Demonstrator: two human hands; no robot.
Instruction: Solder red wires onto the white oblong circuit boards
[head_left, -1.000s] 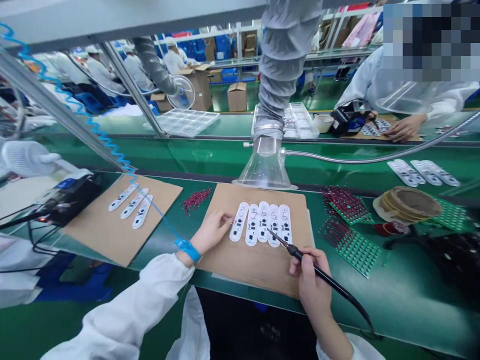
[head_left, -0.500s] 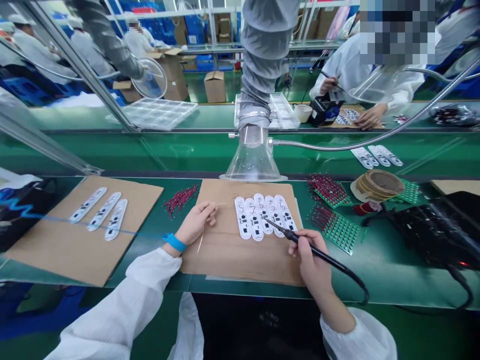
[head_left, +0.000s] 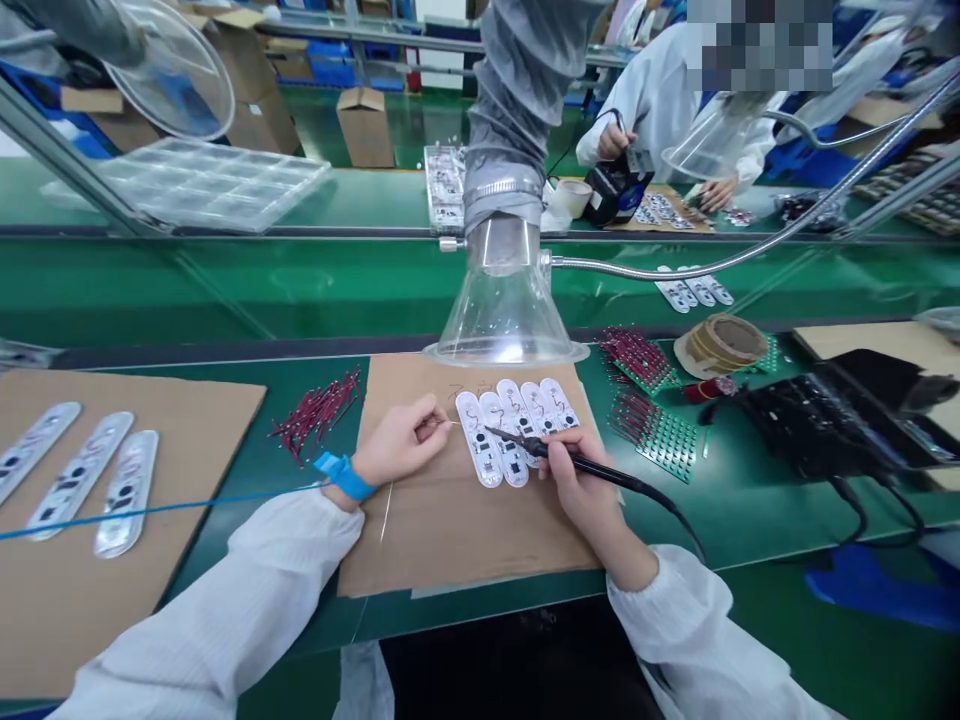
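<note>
Several white oblong circuit boards (head_left: 517, 425) lie side by side on a brown cardboard sheet (head_left: 457, 520). My right hand (head_left: 581, 490) grips a black soldering iron (head_left: 592, 468) like a pen, its tip resting on the leftmost boards. My left hand (head_left: 401, 445), with a blue wrist strap (head_left: 343, 476), pinches a thin solder wire (head_left: 386, 510) and holds its end beside the left board. A clear fume funnel (head_left: 506, 315) hangs just behind the boards.
A heap of red wires (head_left: 319, 408) lies left of the sheet. Green panels with red parts (head_left: 652, 425), a tape roll (head_left: 720, 343) and a black soldering station (head_left: 832, 415) sit to the right. Another cardboard sheet (head_left: 112, 560) holds three boards on the left. A person works across the belt.
My right hand has moved left, bringing the iron's tip from the right boards to the left ones. My left hand has shifted closer to the boards. The camera view has swung to the right.
</note>
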